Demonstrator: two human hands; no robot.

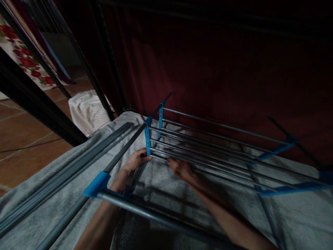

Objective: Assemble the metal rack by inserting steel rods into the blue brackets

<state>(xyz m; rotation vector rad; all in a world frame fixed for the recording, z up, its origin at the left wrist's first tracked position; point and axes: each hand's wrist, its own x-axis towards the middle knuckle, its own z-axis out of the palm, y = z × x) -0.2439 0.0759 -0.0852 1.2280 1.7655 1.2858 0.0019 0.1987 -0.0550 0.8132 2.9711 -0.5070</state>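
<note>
A rack of grey metal rods and blue plastic connectors stands on a grey fleecy cloth (161, 180). My left hand (136, 159) reaches under the frame and is closed on the lower end of a blue slotted bracket (147, 139). My right hand (180, 168) is closed around a thin metal rod (159, 157), a little to the right of that bracket. The rod meets the bracket at the left hand's fingertips; whether it is seated inside cannot be made out. Several parallel rods run right to another blue bracket (293, 189).
Several loose grey tubes (78, 173) lie on the cloth at left. A thick tube (156, 212) with a blue corner joint (97, 184) crosses in front of my forearms. Behind hangs a dark red curtain (208, 76). Dark posts (52, 104) and a striped cloth (88, 109) are at left.
</note>
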